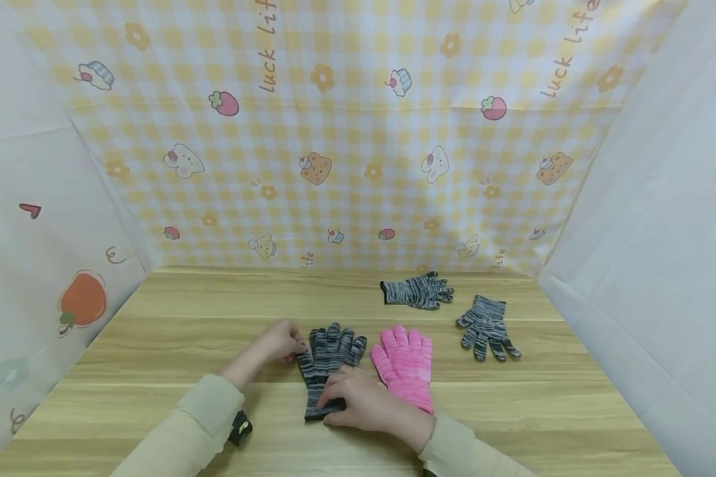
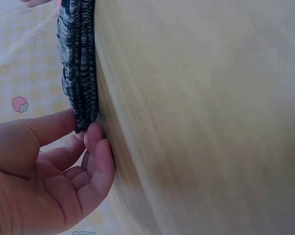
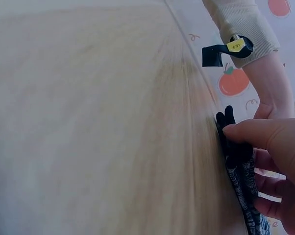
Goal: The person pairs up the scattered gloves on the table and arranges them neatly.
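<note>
A dark grey striped knit glove [image 1: 332, 354] lies flat on the table, fingers pointing away and black-edged cuff towards me. At its left side my left hand [image 1: 282, 340] pinches the tip of the glove's thumb; the left wrist view shows finger and thumb closed on the knit edge [image 2: 81, 73]. My right hand [image 1: 364, 399] is over the lower part, its thumb against the black cuff [image 3: 239, 151] and its curled fingers on the upper side. Just right of this glove lies a pink knit glove [image 1: 404, 361], its lower part overlapped by my right hand.
Two more grey striped gloves lie farther off: one sideways [image 1: 417, 291] near the back edge, the other [image 1: 488, 329] at the right with fingers towards me. A yellow checked cloth [image 1: 358, 139] hangs behind the wooden table [image 1: 185, 331], with pale cloths on both sides.
</note>
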Motion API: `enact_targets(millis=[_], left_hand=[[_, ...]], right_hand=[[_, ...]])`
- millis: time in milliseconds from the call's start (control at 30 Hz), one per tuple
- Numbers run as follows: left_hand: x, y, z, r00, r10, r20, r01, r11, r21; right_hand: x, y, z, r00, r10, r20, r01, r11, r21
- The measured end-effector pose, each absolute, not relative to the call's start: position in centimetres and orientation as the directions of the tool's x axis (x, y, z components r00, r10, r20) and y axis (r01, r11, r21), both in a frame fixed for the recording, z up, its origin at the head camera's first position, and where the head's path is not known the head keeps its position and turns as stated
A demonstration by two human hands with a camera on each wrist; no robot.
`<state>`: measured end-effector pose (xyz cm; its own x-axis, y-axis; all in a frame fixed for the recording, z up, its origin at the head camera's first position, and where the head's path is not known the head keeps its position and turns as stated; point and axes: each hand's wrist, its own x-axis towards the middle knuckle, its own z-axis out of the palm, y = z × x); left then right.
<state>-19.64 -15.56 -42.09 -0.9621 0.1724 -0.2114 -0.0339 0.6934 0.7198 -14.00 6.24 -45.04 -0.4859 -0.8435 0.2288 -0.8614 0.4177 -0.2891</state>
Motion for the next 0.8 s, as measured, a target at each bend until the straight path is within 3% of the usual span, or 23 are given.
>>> enact_targets(millis=[400, 800], left_hand=[[-20.8, -15.3, -41.8, -0.972, 0.199, -0.126, 0.044, 0.679, 0.733], [-21.9, -14.0, -41.7, -0.967, 0.219, -0.13, 0.065, 0.707, 0.704]], right_hand=[[-14.1, 6.4, -45.1, -0.492, -0.837, 0.239, -0.852, 0.406, -0.331], [-14.2, 6.4, -45.2, -0.493, -0.84, 0.228, -0.847, 0.402, -0.349]])
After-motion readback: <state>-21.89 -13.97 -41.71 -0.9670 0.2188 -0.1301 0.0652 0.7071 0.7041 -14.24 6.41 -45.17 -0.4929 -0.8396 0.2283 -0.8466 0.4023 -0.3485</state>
